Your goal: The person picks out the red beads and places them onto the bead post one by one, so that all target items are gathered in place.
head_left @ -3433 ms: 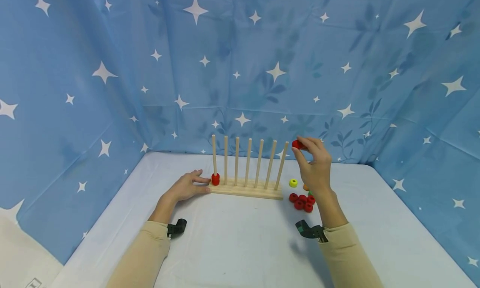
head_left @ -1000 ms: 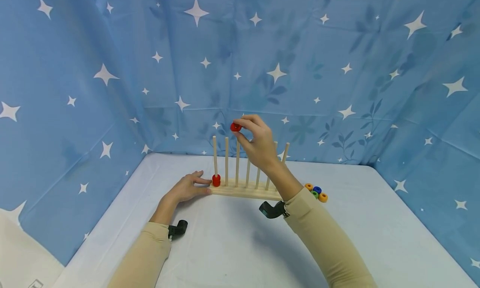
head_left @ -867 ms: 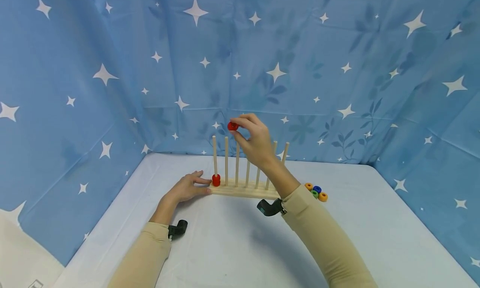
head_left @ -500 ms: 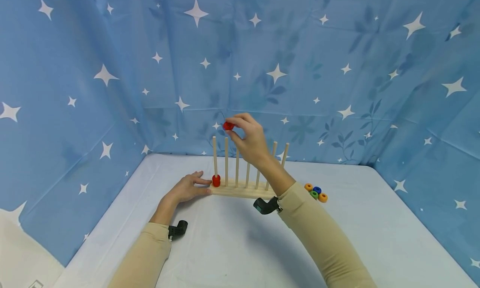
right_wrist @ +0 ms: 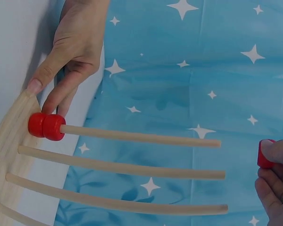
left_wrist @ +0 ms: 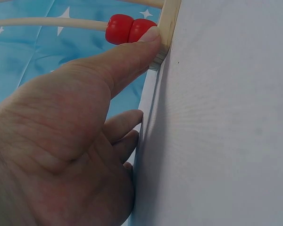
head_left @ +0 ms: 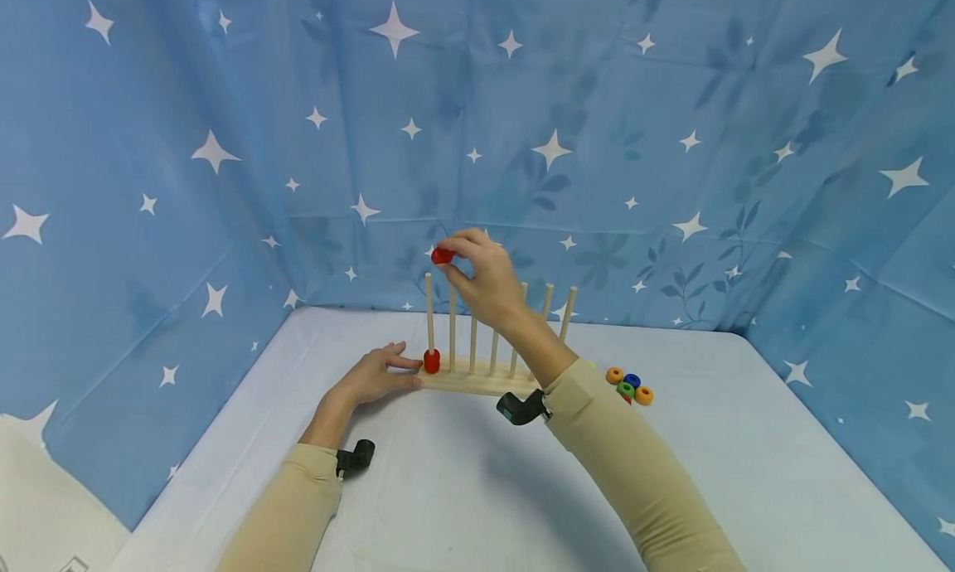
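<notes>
My right hand [head_left: 485, 282] pinches a red bead [head_left: 442, 256] between thumb and fingers. The bead is just above the top of the leftmost peg [head_left: 429, 315]; in the right wrist view a gap shows between the held bead [right_wrist: 265, 155] and the peg tip. Two red beads [left_wrist: 130, 29] are stacked at the foot of that peg. My left hand [head_left: 376, 375] holds the left end of the wooden peg rack [head_left: 477, 383], thumb at the front corner and index finger at the back. Its other fingers rest loosely by the table.
More upright pegs stand in a row to the right, partly behind my right hand. Orange [head_left: 644, 395], blue [head_left: 632, 380] and green [head_left: 625, 389] beads lie right of the rack, some hidden by the right sleeve [head_left: 634, 456]. A starry blue curtain [head_left: 597, 141] hangs behind the table.
My right hand has carried the red bead leftward from beyond the rack's right end to above the leftmost peg, dropping slightly lately. The left hand stays at the rack's left end.
</notes>
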`<state>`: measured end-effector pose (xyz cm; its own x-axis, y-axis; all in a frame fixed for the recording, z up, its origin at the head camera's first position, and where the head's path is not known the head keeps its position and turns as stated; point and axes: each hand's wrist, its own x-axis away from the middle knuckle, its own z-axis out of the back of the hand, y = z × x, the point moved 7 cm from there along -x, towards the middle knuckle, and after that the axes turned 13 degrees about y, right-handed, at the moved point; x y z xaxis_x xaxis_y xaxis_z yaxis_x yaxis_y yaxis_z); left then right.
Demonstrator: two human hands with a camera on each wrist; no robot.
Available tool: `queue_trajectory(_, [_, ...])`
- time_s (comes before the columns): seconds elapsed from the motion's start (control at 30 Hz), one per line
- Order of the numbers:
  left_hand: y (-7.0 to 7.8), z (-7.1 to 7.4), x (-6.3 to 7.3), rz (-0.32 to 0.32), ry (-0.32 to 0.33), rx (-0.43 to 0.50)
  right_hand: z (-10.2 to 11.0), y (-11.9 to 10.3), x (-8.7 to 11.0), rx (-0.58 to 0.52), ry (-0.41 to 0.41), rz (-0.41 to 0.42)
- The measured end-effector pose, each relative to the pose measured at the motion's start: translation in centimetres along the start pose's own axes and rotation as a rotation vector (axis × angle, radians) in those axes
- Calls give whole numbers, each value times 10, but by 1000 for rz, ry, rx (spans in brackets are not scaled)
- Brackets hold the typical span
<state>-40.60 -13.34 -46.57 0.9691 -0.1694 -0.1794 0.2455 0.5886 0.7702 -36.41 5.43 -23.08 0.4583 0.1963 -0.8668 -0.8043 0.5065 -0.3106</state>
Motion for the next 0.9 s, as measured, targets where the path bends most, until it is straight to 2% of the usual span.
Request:
queue_trajectory(0.33, [0,0,0,-5,-2,-4,-10,1,3,33,-83,-31])
queue_trajectory(0.57, [-1,0,0,19,-5,-5,-20,3,4,63,-125,-48])
queue_trajectory(0.9, [-2,-1,-1,12,-4,4,-31,7,8,86,-200,-111])
